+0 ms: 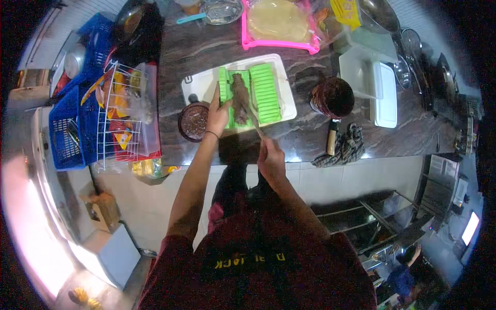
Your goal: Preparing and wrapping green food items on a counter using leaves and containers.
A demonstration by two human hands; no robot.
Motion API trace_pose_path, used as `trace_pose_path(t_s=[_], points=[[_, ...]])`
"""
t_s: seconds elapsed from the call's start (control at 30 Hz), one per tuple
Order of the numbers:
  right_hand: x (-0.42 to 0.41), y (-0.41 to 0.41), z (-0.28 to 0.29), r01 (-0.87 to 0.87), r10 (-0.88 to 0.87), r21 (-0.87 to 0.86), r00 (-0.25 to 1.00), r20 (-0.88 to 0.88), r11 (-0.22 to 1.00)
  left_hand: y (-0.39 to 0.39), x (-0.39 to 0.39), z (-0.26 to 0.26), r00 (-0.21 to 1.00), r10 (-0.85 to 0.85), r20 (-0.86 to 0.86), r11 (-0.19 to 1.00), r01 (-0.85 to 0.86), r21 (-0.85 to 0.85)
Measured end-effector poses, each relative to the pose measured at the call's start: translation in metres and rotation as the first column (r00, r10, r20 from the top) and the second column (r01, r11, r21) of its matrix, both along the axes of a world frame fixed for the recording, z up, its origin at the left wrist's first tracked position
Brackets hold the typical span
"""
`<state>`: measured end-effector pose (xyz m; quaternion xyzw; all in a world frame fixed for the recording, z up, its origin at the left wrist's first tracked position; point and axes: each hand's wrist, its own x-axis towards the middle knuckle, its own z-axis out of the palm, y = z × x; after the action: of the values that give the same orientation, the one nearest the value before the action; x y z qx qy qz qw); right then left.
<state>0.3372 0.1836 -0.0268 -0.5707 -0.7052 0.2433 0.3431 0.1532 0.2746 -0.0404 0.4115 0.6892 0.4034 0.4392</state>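
Bright green ridged bread (265,93), seemingly sliced, lies on a white tray (285,69). Brown paste (241,99) is spread in a thick strip down its middle, between the upright left row and the wide right row. My left hand (217,119) grips the left row from its outer side, with the thumb toward the paste. In my right hand (270,157) is a flat spreading knife (255,123), its far end at the lower part of the paste. A round brown-filled container or lid (194,121) sits beside my left hand, partly over the tray's edge.
Right of the tray stands a dark-coated pot (333,97), near a checked cloth (343,149). A pink-framed rack (281,23) is at the back. A white wire basket (120,112) holds packets at left. Clear plastic containers (360,73) stand at right. Another person (405,277) is far behind.
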Motion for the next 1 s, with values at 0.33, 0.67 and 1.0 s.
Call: trace_pose_path(t_s=[0.33, 0.67, 1.0], points=[[-0.043, 0.058, 0.01, 0.175, -0.291, -0.327, 0.891, -0.349, 0.929, 0.004, -0.003, -0.001, 0.999, -0.052, -0.01, 0.999, 0.052, -0.01], [-0.036, 0.029, 0.02, 0.132, -0.137, -0.15, 0.99, -0.022, 0.98, 0.003, 0.002, 0.019, 0.996, -0.01, 0.086, 0.997, 0.016, -0.079], [-0.041, 0.022, 0.003, 0.011, -0.011, 0.036, 1.0, -0.019, 0.999, 0.005, -0.007, 0.0, 0.99, -0.03, 0.138, 0.993, 0.046, -0.112]])
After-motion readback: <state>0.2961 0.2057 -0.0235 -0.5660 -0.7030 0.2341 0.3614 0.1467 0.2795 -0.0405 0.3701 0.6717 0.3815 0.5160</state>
